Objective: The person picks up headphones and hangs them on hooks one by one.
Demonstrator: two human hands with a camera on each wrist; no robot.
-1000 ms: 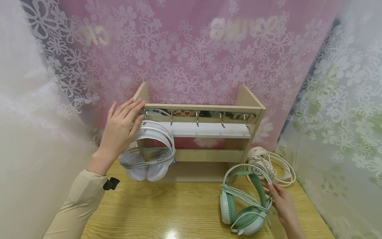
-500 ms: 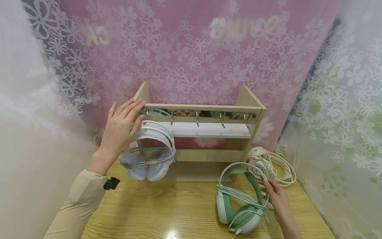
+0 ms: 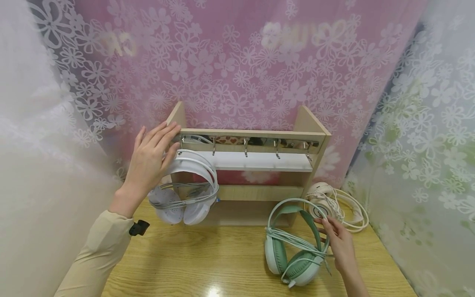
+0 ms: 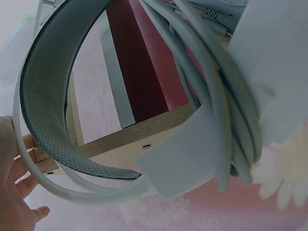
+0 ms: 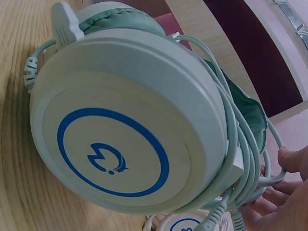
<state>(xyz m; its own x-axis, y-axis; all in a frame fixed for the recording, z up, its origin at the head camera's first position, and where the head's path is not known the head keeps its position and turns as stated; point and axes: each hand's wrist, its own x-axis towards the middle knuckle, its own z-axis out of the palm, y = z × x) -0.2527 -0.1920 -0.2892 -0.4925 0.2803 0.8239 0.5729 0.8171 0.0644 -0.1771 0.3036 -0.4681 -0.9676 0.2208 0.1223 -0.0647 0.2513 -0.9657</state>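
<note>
My left hand (image 3: 150, 154) rests with straight fingers on the upper left corner of a wooden rack (image 3: 256, 133). White headphones (image 3: 198, 212), with a grey cable wound round them, hang from the rack's leftmost hook beside that hand. In my right hand (image 3: 341, 243) is the thin headband of mint-green headphones (image 3: 273, 258), pinched between thumb and fingers at its right side. They stand upright, ear cups low over the table, with their cable wrapped across the middle. The right wrist view shows one pale ear cup (image 5: 115, 125) with a blue ring and logo.
Several metal hooks (image 3: 245, 147) line the rack's front bar, above a white shelf (image 3: 259, 161). Cream headphones (image 3: 323, 204) with a loose cable lie on the wooden table (image 3: 185, 264) to the right. Flowered curtains (image 3: 237, 62) enclose the back and sides.
My right hand has carried the mint-green headphones a little to the left and slightly away toward the rack. The left hand and the white headphones have stayed in place.
</note>
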